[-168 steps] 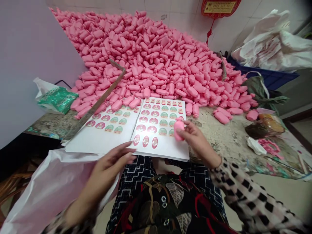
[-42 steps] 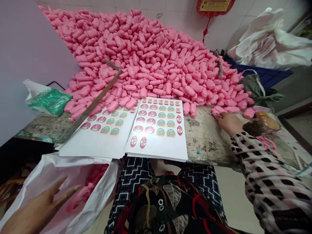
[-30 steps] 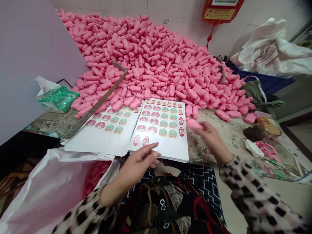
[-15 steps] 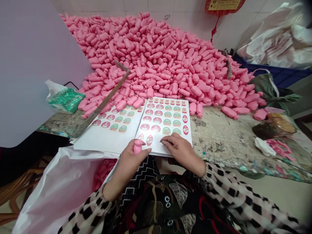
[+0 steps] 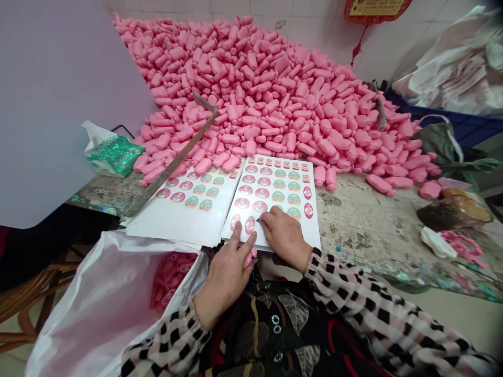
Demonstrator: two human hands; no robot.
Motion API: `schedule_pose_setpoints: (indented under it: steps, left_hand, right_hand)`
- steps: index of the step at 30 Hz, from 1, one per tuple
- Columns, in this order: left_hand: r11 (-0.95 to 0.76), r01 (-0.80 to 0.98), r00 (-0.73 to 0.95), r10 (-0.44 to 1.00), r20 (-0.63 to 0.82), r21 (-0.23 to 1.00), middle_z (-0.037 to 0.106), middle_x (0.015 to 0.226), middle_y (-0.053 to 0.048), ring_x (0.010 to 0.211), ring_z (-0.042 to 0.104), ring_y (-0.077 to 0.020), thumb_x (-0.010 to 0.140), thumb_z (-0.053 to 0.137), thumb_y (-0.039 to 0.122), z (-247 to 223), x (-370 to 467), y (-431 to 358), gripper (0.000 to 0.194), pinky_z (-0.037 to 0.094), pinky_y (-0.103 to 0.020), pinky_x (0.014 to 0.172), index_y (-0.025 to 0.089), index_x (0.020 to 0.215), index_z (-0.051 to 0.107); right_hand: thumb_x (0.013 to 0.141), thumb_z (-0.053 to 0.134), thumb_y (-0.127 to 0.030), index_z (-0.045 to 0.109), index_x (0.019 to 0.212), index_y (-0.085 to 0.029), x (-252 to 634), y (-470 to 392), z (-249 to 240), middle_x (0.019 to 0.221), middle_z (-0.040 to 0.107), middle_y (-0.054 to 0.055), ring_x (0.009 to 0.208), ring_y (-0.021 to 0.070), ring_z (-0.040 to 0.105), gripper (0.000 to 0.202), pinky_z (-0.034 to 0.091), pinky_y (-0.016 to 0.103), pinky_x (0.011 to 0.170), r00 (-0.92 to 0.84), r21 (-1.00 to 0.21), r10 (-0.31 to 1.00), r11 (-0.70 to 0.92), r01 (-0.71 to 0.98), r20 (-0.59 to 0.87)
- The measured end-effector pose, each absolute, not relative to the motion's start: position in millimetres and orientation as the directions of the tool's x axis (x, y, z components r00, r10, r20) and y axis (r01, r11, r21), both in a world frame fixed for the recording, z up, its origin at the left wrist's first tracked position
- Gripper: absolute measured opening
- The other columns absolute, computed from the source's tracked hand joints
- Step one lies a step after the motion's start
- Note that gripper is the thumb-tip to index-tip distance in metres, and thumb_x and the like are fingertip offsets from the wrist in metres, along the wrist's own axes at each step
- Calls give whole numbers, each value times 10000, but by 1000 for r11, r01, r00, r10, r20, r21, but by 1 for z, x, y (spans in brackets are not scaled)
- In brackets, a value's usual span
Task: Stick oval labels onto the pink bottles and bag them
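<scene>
My left hand is curled round a small pink bottle. Two of its fingers reach out onto the sticker sheet, close to an oval pink sticker. On the same sheet, my right hand has its fingers pinched together at that sticker's right edge. A small dark tip shows at these fingertips, but what it is I cannot make out. Pink-and-white and green stickers stand in rows above both hands. To the left lies a second stack of sticker sheets.
A large heap of pink bottles covers the table's back, with a bent metal bar at its left. A white sack holding pink bottles hangs at the front left. A green tissue pack and pink ribbon lie at either side.
The pink bottle has dropped lower in my left hand, and two fingers now stretch over the sheet. My right hand has moved up to the oval sticker. The view has shifted slightly.
</scene>
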State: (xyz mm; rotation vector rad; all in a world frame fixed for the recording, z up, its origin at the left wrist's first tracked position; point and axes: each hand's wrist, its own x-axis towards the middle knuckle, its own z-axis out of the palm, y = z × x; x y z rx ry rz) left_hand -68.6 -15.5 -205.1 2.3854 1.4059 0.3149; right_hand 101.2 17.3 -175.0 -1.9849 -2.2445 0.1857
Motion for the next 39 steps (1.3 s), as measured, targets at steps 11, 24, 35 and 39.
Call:
schedule_pose_setpoints:
  steps: [11, 24, 35, 39]
  left_hand:
    - [-422, 766, 458, 888, 48, 485, -50, 1535, -35, 1235, 419, -316, 860, 441, 211, -215, -68, -18, 509, 403, -445, 958, 333, 1351, 392]
    - [-471, 826, 468, 879, 90, 311, -19, 1531, -104, 1104, 542, -273, 860, 464, 196, -222, -64, -18, 577, 475, -413, 869, 334, 1394, 298]
    - [-126, 537, 234, 972, -4, 834, 600, 1117, -64, 1023, 546, -226, 730, 669, 397, -182, -82, -25, 488, 413, -382, 929, 254, 1179, 541]
    - [407, -48, 186, 901, -392, 912, 554, 771, 7, 693, 535, -127, 767, 588, 505, -151, -74, -15, 416, 465, -253, 631, 216, 1061, 534]
  right_hand:
    - [932, 402, -305, 604, 918, -227, 97, 7, -187, 883, 582, 19, 788, 144, 556, 217, 346, 253, 629, -48, -426, 996, 74, 902, 71]
    - [841, 542, -339, 590, 731, -217, 84, 21, -162, 807, 600, -3, 708, 142, 537, 172, 270, 268, 550, -19, -366, 991, 67, 928, 134]
    - [660, 714, -427, 578, 658, -179, 133, 18, -160, 635, 553, -22, 588, 112, 458, 283, 347, 254, 579, 187, -977, 980, -100, 189, -64]
    - [620, 754, -388, 580, 656, -173, 128, 4, -153, 643, 552, -26, 600, 102, 463, 279, 359, 253, 595, 148, -992, 981, -123, -28, -126]
